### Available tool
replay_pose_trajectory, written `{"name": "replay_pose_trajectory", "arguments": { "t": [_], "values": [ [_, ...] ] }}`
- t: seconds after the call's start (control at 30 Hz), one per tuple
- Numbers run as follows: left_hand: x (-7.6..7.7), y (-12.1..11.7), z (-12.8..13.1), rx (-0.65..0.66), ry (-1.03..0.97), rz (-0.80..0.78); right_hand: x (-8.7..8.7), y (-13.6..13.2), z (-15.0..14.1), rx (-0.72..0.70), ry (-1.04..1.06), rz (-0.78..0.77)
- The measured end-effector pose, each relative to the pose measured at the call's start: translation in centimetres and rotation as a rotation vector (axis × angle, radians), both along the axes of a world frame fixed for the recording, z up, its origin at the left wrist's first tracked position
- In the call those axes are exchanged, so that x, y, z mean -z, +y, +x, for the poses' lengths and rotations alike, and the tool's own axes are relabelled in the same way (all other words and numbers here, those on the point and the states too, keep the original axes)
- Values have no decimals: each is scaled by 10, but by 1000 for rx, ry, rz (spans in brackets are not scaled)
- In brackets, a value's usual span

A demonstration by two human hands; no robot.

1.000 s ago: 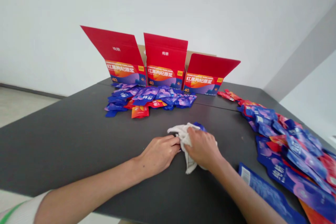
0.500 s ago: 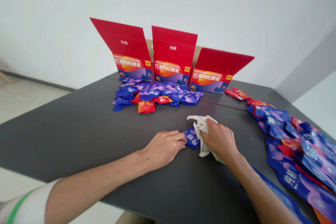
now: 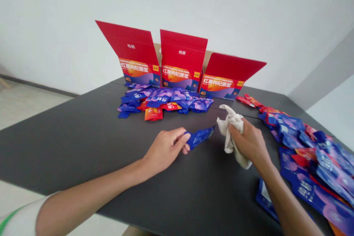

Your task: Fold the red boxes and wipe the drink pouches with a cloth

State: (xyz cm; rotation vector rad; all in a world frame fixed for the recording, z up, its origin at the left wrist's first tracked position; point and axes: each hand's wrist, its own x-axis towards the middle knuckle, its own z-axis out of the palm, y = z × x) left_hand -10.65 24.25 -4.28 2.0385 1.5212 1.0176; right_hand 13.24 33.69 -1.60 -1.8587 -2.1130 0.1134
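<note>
Between the thumb and fingers of my left hand [image 3: 167,149] is one end of a small blue pouch [image 3: 201,137], tilted up above the dark table [image 3: 110,143]. My right hand [image 3: 250,142] grips a crumpled white cloth [image 3: 233,127], which hangs from the fingers a short gap to the right of the pouch. Beyond the hands lies a heap of blue and purple pouches [image 3: 162,96], with a few red-orange ones [image 3: 153,114] at its front.
Three red boxes, left [image 3: 138,72], middle [image 3: 181,75] and right [image 3: 221,86], stand along the back with raised lids. Many blue and red pouches [image 3: 293,129] spread down the right side. Another blue pouch [image 3: 265,199] lies beside my right forearm.
The cloth has come off the pouch and moved right with my right hand. My left hand has lifted and turned the pouch, which lay against the table under the cloth before.
</note>
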Motion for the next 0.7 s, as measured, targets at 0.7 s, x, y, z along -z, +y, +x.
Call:
{"name": "replay_pose_trajectory", "arguments": {
  "t": [0.7],
  "values": [
    [21, -4, 15, -123, 815, -17, 15, -68, -64, -259, -274, -65]
  ]
}}
